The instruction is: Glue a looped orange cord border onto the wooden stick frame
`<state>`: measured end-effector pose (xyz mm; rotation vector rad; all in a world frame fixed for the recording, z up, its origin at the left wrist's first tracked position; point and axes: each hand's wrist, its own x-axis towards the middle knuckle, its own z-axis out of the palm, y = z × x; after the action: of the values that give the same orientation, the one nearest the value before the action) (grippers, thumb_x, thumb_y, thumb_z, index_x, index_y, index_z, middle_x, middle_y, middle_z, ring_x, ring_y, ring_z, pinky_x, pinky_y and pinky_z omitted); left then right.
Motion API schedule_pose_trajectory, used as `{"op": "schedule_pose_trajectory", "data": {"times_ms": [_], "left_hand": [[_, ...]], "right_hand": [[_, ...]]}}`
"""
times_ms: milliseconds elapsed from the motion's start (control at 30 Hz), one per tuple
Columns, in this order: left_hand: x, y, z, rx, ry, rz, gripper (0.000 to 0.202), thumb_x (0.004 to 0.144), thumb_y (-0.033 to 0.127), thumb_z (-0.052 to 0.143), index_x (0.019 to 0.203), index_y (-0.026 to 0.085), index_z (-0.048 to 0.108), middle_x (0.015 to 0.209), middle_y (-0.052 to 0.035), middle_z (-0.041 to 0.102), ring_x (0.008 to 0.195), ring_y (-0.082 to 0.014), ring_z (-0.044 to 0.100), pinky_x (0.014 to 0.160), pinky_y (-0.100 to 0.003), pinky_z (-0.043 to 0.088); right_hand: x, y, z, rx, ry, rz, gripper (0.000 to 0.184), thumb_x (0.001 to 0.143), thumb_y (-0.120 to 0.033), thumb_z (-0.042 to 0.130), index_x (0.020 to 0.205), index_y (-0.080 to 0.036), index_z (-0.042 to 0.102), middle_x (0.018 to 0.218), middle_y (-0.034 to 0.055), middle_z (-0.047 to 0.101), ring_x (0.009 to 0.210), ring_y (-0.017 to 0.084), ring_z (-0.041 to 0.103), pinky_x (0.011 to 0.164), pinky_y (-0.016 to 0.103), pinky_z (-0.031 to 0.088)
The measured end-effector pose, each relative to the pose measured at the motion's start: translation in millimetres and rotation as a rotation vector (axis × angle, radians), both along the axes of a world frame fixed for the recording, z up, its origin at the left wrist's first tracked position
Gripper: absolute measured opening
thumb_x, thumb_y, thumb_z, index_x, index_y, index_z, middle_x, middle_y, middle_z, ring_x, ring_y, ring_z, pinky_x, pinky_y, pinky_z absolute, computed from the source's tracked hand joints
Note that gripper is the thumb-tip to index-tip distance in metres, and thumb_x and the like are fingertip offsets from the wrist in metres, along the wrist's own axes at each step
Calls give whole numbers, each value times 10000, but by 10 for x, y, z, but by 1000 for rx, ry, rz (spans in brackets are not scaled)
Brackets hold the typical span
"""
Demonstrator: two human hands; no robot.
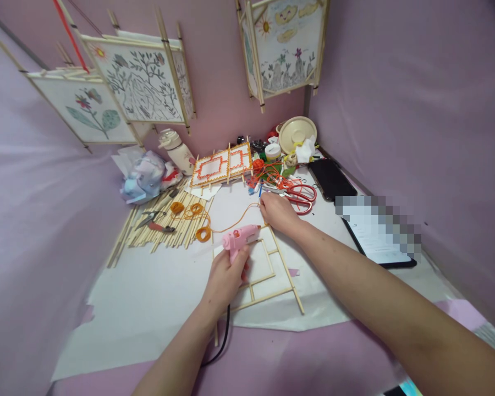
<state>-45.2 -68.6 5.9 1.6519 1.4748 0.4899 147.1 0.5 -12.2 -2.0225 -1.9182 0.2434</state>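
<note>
My left hand (226, 275) is wrapped around the handle of a pink hot glue gun (241, 237), its nozzle pointing right toward my other hand. A black cable (226, 333) trails from below the handle. My right hand (278, 210) is closed at the upper right corner of a wooden stick frame (286, 267). Orange cord (235, 225) runs from loose coils on the left to its fingertips, which are partly hidden. A thin blue item (259, 192) shows just beyond those fingers. The frame, with a smaller rectangle inside, lies flat on the white-covered table under both hands.
Bamboo sticks (179, 220) and pliers (159, 225) lie left. Behind stand a decorated panel (223, 166) and a bottle (176, 149). Red-handled scissors (305, 198), a phone (332, 179) and a tablet (375, 236) lie right. Picture lanterns (142, 85) hang above.
</note>
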Motion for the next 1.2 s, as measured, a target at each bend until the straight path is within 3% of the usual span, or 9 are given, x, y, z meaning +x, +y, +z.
{"op": "schedule_pose_trajectory", "data": {"times_ms": [400, 700, 1200], "left_hand": [[-1, 1, -48, 72, 19, -5, 421, 888, 530, 466, 667, 185, 562, 516, 9, 554, 521, -158, 523, 547, -258, 383], [28, 15, -31, 69, 21, -70, 433, 894, 520, 463, 653, 179, 579, 526, 3, 558, 531, -162, 517, 561, -262, 374], [31, 24, -63, 38, 6, -55, 471, 902, 557, 439, 655, 178, 571, 502, 9, 544, 500, -152, 507, 521, -256, 378]], "right_hand": [[2, 6, -25, 25, -24, 2, 276, 956, -183, 347, 1057, -132, 598, 1084, 134, 671, 981, 225, 606, 832, 303, 402], [4, 29, -63, 25, -46, 12, 298, 965, -192, 326, 1083, -130, 592, 1095, 144, 666, 1006, 232, 607, 859, 323, 405], [3, 7, -24, 26, -25, 0, 272, 960, -192, 350, 1060, -132, 596, 1087, 139, 673, 981, 233, 615, 841, 311, 411]]}}
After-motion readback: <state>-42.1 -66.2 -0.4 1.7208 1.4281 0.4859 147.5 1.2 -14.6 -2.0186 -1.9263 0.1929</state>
